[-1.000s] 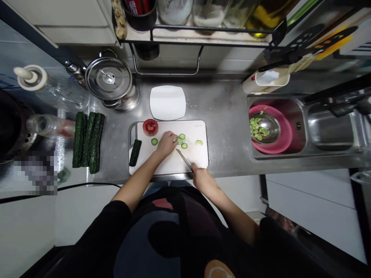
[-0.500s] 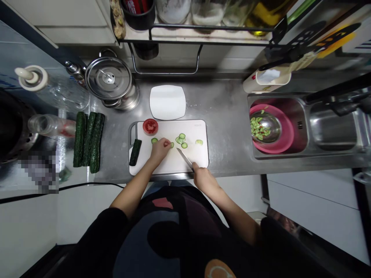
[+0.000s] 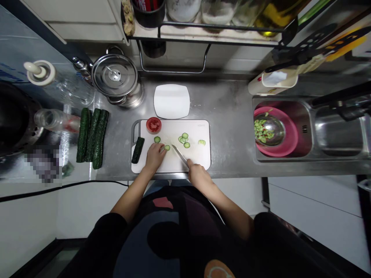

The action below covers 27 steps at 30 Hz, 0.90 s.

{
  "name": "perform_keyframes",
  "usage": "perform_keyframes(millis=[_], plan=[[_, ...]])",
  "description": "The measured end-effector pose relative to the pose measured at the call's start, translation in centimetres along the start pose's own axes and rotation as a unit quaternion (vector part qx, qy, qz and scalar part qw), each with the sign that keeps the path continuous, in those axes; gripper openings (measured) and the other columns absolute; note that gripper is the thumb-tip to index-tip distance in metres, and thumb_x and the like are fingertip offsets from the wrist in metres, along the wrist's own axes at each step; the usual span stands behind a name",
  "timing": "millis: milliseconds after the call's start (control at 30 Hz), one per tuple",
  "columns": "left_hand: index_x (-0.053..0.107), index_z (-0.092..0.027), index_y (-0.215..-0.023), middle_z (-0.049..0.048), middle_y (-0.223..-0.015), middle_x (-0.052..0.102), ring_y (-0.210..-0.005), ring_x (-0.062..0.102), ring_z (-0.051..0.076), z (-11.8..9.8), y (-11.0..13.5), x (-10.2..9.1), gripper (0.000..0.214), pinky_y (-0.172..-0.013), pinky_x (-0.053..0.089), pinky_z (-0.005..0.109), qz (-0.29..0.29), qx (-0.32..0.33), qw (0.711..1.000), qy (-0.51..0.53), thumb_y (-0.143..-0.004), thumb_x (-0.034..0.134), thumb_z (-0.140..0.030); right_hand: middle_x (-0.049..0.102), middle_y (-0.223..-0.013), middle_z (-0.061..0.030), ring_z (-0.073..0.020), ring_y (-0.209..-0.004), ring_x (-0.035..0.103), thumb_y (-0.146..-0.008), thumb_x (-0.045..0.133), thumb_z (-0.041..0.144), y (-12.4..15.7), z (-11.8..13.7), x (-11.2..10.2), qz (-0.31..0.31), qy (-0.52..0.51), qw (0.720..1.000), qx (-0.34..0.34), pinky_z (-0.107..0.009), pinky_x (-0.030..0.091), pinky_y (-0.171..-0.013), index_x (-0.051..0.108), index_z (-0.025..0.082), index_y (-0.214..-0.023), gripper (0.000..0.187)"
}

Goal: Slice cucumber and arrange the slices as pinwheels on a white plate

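Looking down from the head view, I see the person bent over a white cutting board [image 3: 199, 160] on a steel counter [image 3: 228, 127]. The right hand [image 3: 199, 175] has its fingers wrapped around the handle of a kitchen knife [image 3: 180, 155], whose blade lies slantwise over the board, tip toward the middle. The left hand [image 3: 155, 156] rests over the board's left part, fingers bent and close together; a cucumber slice [image 3: 167, 148] sits right at the fingertips, though I cannot tell whether they are pinching it or only touching it. Just beyond that hand lies another round slice [image 3: 157, 139], and to its left a dark-skinned cucumber chunk [image 3: 138, 150] slants near the board's handle end. A halved tomato [image 3: 153, 125] sits cut face up at the far left corner. Past the knife tip is a small cluster of slices [image 3: 184, 138], with one pale piece [image 3: 202, 142] farther right. A white plate [image 3: 172, 102] lies just behind the board. Three whole cucumbers [image 3: 92, 137] lie side by side to the left, near a lidded steel pot [image 3: 115, 75]. Over in the sink [image 3: 307, 116], a pink basin [image 3: 292, 135] holds a bowl [image 3: 278, 129] of chopped green and red pieces.
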<state>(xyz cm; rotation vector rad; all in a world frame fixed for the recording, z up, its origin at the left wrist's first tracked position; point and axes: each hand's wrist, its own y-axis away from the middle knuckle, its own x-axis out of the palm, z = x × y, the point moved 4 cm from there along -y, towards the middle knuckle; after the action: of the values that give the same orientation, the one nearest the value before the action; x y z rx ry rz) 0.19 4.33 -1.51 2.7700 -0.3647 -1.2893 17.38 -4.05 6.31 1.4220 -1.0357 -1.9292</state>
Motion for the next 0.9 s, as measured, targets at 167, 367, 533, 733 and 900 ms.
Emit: perform_keyframes(millis=[167,367,533,733,900], plan=[[0.067,-0.02,-0.095,0.0038,-0.091,0.064,-0.082,0.059,0.016,1.1,0.7,1.0,0.012,-0.078,0.05,0.027,-0.015,0.063,0.998,-0.007,-0.084,0.063,-0.02,0.065,-0.099,-0.0118,-0.0233,-0.098,0.064,-0.083,0.036,0.002,0.1,1.3,0.2,0.002,0.002,1.0,-0.029,-0.026,0.043,-0.074,0.046,0.018,-0.126,0.048],[0.067,-0.021,-0.09,0.0033,-0.085,0.063,-0.084,0.059,0.016,1.7,0.4,1.7,0.009,-0.079,0.05,0.028,-0.055,0.087,0.995,-0.01,-0.085,0.064,-0.027,0.065,-0.099,-0.0121,-0.0234,-0.098,0.064,-0.084,0.035,0.001,0.0,1.3,0.3,-0.013,0.013,1.0,-0.024,-0.026,0.044,-0.076,0.044,0.018,-0.129,0.049],[0.066,-0.02,-0.09,0.0037,-0.085,0.062,-0.087,0.059,0.017,1.9,0.6,2.0,0.011,-0.082,0.05,0.029,-0.08,0.095,0.992,-0.013,-0.087,0.062,-0.03,0.064,-0.101,-0.0115,-0.0224,-0.099,0.063,-0.084,0.034,0.002,0.0,1.6,0.6,-0.013,0.012,1.0,-0.021,-0.026,0.045,-0.077,0.044,0.019,-0.129,0.049],[0.067,-0.02,-0.097,0.0041,-0.09,0.063,-0.088,0.06,0.016,2.0,0.5,1.8,0.014,-0.083,0.05,0.028,-0.06,0.081,0.995,0.002,-0.085,0.065,-0.027,0.064,-0.103,-0.0123,-0.021,-0.101,0.063,-0.086,0.033,0.002,0.0,2.3,0.9,-0.004,0.013,1.0,-0.012,-0.025,0.046,-0.079,0.044,0.018,-0.127,0.046],[0.068,-0.021,-0.097,0.0046,-0.094,0.064,-0.092,0.06,0.016,1.8,0.4,1.5,0.013,-0.086,0.05,0.028,-0.021,0.055,0.998,0.003,-0.086,0.062,-0.023,0.064,-0.103,-0.0132,-0.022,-0.102,0.063,-0.086,0.032,0.001,0.0,2.5,0.9,-0.002,0.016,1.0,-0.01,-0.025,0.046,-0.077,0.044,0.017,-0.126,0.045]])
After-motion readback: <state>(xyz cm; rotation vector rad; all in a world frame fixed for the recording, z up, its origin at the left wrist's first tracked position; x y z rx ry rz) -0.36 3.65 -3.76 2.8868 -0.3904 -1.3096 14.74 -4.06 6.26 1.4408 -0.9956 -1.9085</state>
